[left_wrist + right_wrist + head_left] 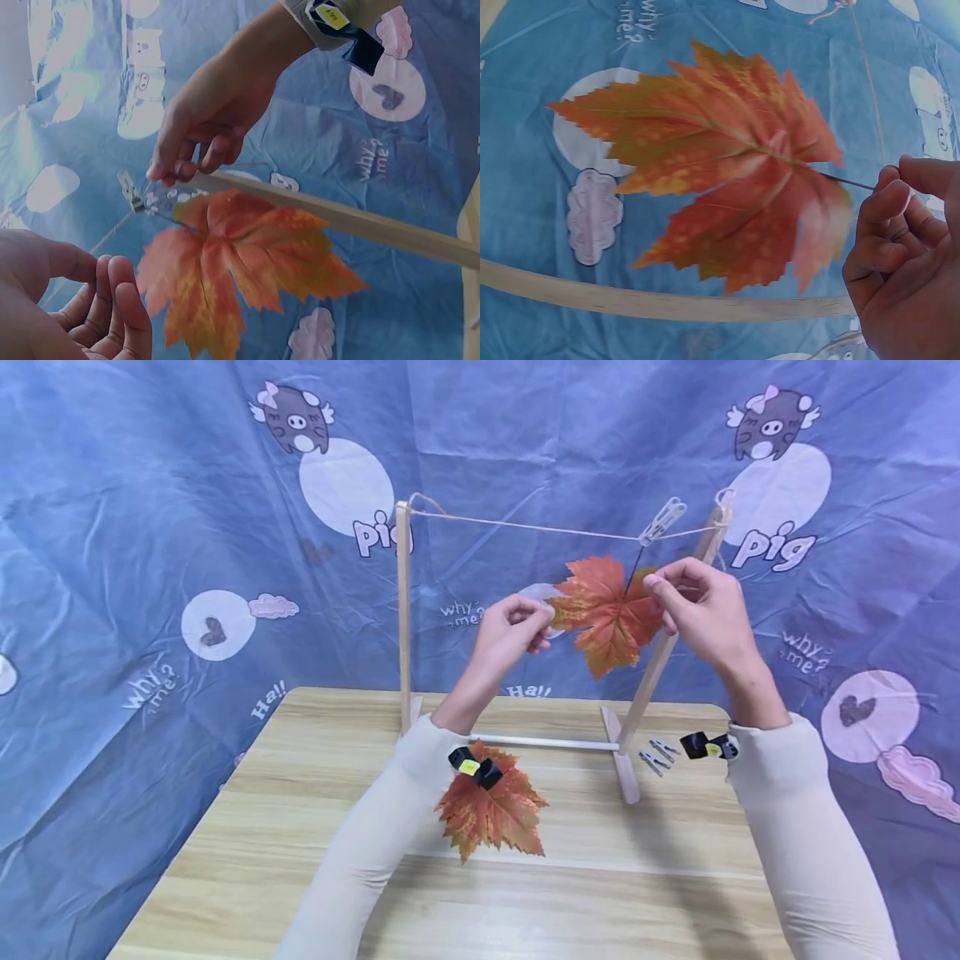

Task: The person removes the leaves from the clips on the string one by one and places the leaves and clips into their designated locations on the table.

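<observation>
An orange-red maple leaf (611,618) hangs by its thin stem from a pale clothespin (663,522), which is clipped to a string (517,524). To the leaf's left is my left hand (513,627), its fingers loosely bent and nothing seen between them. My right hand (701,606) overlaps the leaf's right edge in the head view. The left wrist view shows that hand (217,112) apart from the leaf, fingers loosely bent. In the right wrist view, its fingertips hide the stem's upper end. A second maple leaf (495,810) lies on the table, partly behind my left wrist.
The string runs between two wooden posts (405,618) joined low down by a white rod (547,742). Two more clothespins (654,763) lie on the wooden table (600,893) beside the right foot (624,768). A blue patterned cloth (480,435) hangs behind.
</observation>
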### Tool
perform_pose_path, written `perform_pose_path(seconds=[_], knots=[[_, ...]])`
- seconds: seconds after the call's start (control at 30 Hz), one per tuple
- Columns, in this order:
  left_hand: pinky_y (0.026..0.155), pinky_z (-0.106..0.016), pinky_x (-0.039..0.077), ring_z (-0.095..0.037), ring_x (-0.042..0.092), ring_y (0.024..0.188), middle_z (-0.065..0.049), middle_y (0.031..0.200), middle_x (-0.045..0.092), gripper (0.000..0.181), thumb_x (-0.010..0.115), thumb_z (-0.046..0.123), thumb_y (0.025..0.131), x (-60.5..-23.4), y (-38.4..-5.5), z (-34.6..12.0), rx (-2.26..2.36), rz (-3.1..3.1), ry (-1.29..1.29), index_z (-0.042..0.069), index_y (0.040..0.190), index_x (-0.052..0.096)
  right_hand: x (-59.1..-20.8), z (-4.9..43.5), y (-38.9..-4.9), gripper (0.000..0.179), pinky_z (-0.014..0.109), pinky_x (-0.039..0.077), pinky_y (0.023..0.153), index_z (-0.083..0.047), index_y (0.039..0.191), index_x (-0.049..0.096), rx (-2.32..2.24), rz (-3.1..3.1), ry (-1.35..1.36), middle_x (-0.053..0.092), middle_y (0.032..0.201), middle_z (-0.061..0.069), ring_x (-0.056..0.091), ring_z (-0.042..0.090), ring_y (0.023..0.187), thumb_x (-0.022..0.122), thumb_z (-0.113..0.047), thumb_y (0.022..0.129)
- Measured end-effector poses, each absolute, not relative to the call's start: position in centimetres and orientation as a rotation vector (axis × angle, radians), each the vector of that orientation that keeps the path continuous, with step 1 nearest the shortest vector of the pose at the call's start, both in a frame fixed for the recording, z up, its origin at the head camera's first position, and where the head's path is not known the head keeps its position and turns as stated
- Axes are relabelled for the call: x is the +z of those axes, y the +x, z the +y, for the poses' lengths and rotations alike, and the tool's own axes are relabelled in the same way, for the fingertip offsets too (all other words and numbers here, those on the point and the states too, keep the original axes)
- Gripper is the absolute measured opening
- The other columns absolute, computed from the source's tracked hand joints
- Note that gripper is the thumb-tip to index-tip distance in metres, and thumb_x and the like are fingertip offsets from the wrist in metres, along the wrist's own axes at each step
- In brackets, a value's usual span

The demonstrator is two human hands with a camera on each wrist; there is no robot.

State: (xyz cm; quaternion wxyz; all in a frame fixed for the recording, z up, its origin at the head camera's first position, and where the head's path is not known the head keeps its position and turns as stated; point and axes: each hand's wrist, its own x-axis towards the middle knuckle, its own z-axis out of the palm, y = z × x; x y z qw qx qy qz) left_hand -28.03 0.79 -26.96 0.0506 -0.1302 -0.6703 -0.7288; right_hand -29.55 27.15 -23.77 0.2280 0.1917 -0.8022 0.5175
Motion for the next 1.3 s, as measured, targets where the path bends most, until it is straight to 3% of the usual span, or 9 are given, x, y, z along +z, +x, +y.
perform_pose_path(seconds=[0.3, 0.43, 0.53, 0.73, 0.9, 1.0, 1.13, 1.3], knots=[[0.061, -0.021, 0.056, -0.01, 0.064, 0.062, -0.003, 0.075, 0.066, 0.009, 0.068, 0.009, 0.104, -24.7, -28.7, 3.4, -2.189, -2.014, -0.488, 0.001, 0.1, 0.068, -21.0, 27.0, -29.6, 0.005, 0.016, 0.045, 0.049, -0.016, 0.097, 0.074, 1.406, -2.156, 0.54, 0.069, 0.071, -0.01, 0.053, 0.007, 0.044, 0.073, -0.016, 0.102], [0.071, -0.037, 0.066, -0.019, 0.068, 0.068, 0.0, 0.077, 0.067, 0.011, 0.07, 0.014, 0.104, -23.8, -28.9, 4.2, -2.103, -2.061, -0.526, 0.004, 0.1, 0.067, -19.7, 26.9, -29.7, 0.005, 0.016, 0.043, 0.047, -0.016, 0.096, 0.074, 1.42, -2.121, 0.518, 0.07, 0.075, -0.012, 0.053, 0.006, 0.044, 0.074, -0.015, 0.101], [0.08, -0.046, 0.067, -0.029, 0.073, 0.078, -0.001, 0.08, 0.069, 0.012, 0.07, 0.018, 0.105, -23.3, -29.1, 4.7, -1.996, -2.127, -0.543, 0.007, 0.102, 0.068, -18.8, 26.9, -29.7, 0.006, 0.016, 0.042, 0.046, -0.018, 0.096, 0.074, 1.424, -2.093, 0.494, 0.069, 0.079, -0.012, 0.053, 0.005, 0.044, 0.073, -0.015, 0.101], [0.074, -0.034, 0.066, -0.032, 0.078, 0.088, -0.009, 0.092, 0.075, 0.01, 0.07, 0.018, 0.104, -22.7, -29.7, 5.7, -1.884, -2.193, -0.541, 0.008, 0.106, 0.071, -17.5, 27.1, -29.7, 0.004, 0.016, 0.04, 0.046, -0.02, 0.1, 0.073, 1.409, -2.091, 0.449, 0.065, 0.091, -0.008, 0.053, 0.002, 0.045, 0.073, -0.017, 0.101], [0.065, -0.023, 0.061, -0.017, 0.074, 0.075, -0.007, 0.091, 0.076, 0.008, 0.069, 0.015, 0.104, -22.4, -30.2, 6.7, -1.862, -2.202, -0.55, 0.008, 0.107, 0.073, -16.8, 27.4, -29.6, 0.01, 0.014, 0.044, 0.05, -0.024, 0.11, 0.069, 1.38, -2.14, 0.4, 0.059, 0.109, -0.009, 0.057, 0.0, 0.049, 0.073, -0.021, 0.101], [0.066, -0.018, 0.061, -0.011, 0.073, 0.073, -0.006, 0.091, 0.078, 0.009, 0.07, 0.013, 0.103, -22.0, -30.5, 7.4, -1.855, -2.218, -0.548, 0.007, 0.109, 0.074, -16.3, 27.2, -29.7, 0.016, 0.013, 0.047, 0.051, -0.025, 0.117, 0.066, 1.367, -2.17, 0.363, 0.055, 0.116, -0.012, 0.06, 0.0, 0.053, 0.072, -0.024, 0.102], [0.07, -0.012, 0.058, -0.008, 0.074, 0.078, -0.002, 0.095, 0.08, 0.012, 0.071, 0.015, 0.103, -21.6, -30.8, 8.3, -1.757, -2.272, -0.504, 0.01, 0.112, 0.077, -15.9, 26.9, -29.9, 0.031, 0.014, 0.045, 0.046, -0.018, 0.131, 0.064, 1.381, -2.225, 0.345, 0.057, 0.121, -0.013, 0.061, 0.001, 0.054, 0.071, -0.027, 0.103], [0.076, -0.008, 0.049, 0.001, 0.071, 0.089, 0.006, 0.103, 0.081, 0.014, 0.072, 0.02, 0.102, -21.3, -31.0, 9.3, -1.617, -2.312, -0.429, 0.016, 0.115, 0.078, -15.9, 26.7, -30.4, 0.056, 0.016, 0.044, 0.044, -0.007, 0.152, 0.056, 1.384, -2.324, 0.353, 0.063, 0.13, -0.005, 0.061, 0.001, 0.047, 0.071, -0.03, 0.103]])
